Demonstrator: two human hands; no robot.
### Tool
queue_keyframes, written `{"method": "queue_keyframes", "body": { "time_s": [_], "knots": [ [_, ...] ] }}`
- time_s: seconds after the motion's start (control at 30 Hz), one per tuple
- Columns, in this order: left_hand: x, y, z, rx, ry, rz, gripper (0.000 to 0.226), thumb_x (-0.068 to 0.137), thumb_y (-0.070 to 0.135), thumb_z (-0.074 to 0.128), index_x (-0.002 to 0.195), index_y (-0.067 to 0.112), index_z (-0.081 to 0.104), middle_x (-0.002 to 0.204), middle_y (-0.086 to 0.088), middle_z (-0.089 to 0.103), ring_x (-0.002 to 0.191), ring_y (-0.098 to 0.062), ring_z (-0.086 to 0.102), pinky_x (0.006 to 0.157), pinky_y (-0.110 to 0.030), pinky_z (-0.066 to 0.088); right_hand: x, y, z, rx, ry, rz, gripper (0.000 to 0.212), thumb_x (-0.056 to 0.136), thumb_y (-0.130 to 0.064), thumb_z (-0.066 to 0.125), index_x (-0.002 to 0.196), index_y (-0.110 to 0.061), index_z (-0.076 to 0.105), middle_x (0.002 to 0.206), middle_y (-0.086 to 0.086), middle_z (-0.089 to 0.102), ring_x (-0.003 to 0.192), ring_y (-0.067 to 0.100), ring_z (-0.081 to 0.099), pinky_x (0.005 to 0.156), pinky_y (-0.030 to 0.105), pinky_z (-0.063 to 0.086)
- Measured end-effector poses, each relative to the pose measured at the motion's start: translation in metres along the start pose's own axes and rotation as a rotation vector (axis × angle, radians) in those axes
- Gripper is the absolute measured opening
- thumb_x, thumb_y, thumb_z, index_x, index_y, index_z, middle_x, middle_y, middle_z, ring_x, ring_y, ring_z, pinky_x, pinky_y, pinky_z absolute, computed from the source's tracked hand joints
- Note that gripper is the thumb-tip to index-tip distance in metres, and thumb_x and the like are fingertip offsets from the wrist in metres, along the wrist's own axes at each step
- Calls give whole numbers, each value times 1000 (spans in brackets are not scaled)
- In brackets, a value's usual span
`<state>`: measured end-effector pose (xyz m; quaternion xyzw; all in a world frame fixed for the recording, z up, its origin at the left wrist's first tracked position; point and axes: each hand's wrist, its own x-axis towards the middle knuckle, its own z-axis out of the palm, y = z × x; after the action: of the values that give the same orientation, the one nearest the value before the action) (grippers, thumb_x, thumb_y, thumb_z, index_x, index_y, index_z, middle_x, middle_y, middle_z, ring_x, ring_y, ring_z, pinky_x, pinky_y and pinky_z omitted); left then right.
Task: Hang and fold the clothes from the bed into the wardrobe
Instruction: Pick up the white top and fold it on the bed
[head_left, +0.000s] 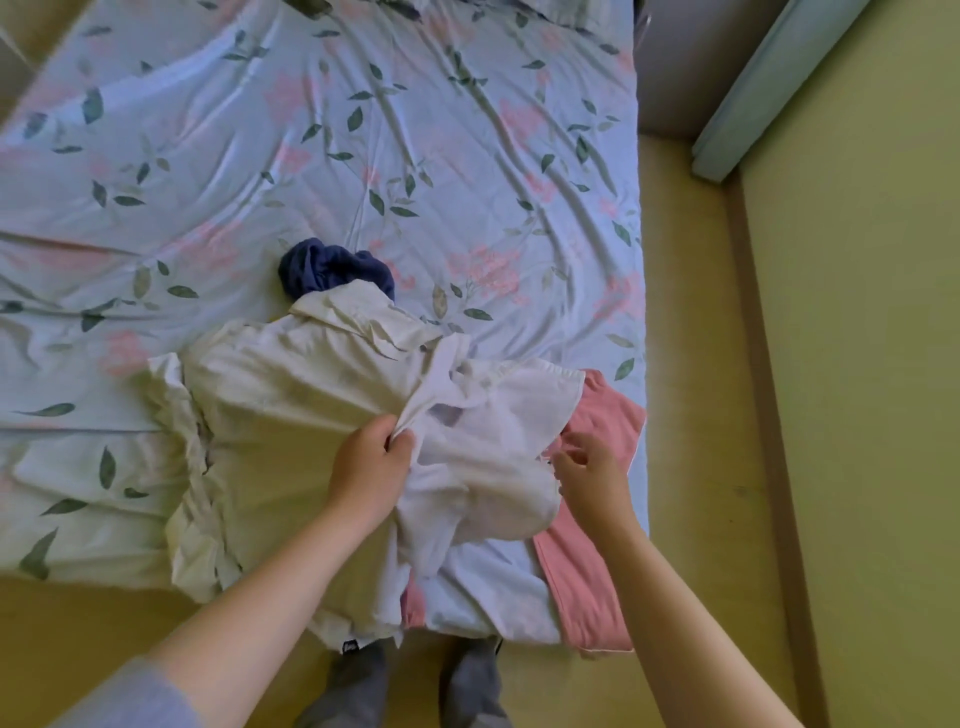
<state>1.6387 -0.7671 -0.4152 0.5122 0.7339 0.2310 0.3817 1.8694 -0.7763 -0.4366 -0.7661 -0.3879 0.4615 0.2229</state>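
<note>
Left hand (371, 465) is down on the pile at the near edge of the bed (415, 156), fingers and thumb pinching a fold of the thin white garment (483, 452), which lies across a cream collared shirt (280, 410) and a pink garment (592, 551). Right hand (592, 475) sits at the white garment's right edge over the pink one, fingers curled in, and I cannot tell whether they have any cloth. A crumpled dark blue garment (332, 267) lies just beyond the shirt's collar.

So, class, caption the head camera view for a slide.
Left hand pinches a white garment on the floral bed; right hand poised over pink clothing.
</note>
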Motion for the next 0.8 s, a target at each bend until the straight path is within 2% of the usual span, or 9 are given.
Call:
{"method": "queue_keyframes", "body": {
  "time_s": [0.07,0.2,0.27,0.37,0.47,0.53,0.63,0.73,0.8],
  "knots": [
    [-7,13,-18,-28,16,53,29,94,8,50,68,-1,43,60,-6,40,59,-20,36,54,-34,24,-6,-7,4,55,-45,12,26,95,-16,53,119,-12,60,92,0,66,80,14,63,81,38,56],
    [-17,39,-54,-68,29,129,31,97,12,47,69,-1,41,62,-5,39,58,-16,34,53,-29,25,-15,-28,9,156,-83,39,20,95,-14,54,113,-11,63,86,0,66,76,14,64,68,28,54],
    [-21,56,-72,-89,43,184,33,97,12,46,67,2,37,61,-2,36,57,-14,32,51,-24,23,-21,-44,9,189,-104,31,17,96,-16,53,109,-13,63,87,1,67,76,14,64,71,32,54],
    [-26,83,-100,-116,51,291,33,97,10,48,68,-1,38,60,1,34,56,-8,33,53,-23,28,-32,-70,6,191,-149,-36,18,95,-17,55,111,-14,64,96,4,68,81,16,65,80,37,56],
    [-34,110,-129,-122,38,402,35,96,20,50,67,2,41,58,2,33,55,-11,35,56,-34,36,-45,-101,1,193,-195,-109,23,95,-16,57,117,-13,62,102,5,67,86,17,66,81,33,56],
    [-40,128,-147,-126,52,468,36,90,31,47,64,7,39,56,4,31,53,-11,35,55,-32,32,-54,-120,-6,193,-209,-155,24,93,-16,59,117,-15,62,100,3,67,92,19,66,83,33,57],
    [-46,153,-170,-129,92,547,35,89,32,48,59,17,36,53,7,31,49,-7,36,52,-24,28,-67,-145,-20,180,-212,-259,28,90,-19,66,117,-19,65,102,1,67,97,19,66,83,31,57],
    [-49,173,-184,-115,127,613,35,96,22,52,64,8,47,56,-2,40,53,-14,40,57,-30,32,-79,-164,-33,168,-237,-375,32,84,-24,74,115,-23,67,107,-2,68,94,8,66,74,19,53],
    [-53,184,-190,-126,138,641,26,97,16,52,78,1,61,68,-13,56,66,-21,52,66,-34,42,-86,-171,-39,110,-249,-444,35,80,-31,78,113,-28,68,109,-9,69,100,3,64,82,18,50]
  ]
}}
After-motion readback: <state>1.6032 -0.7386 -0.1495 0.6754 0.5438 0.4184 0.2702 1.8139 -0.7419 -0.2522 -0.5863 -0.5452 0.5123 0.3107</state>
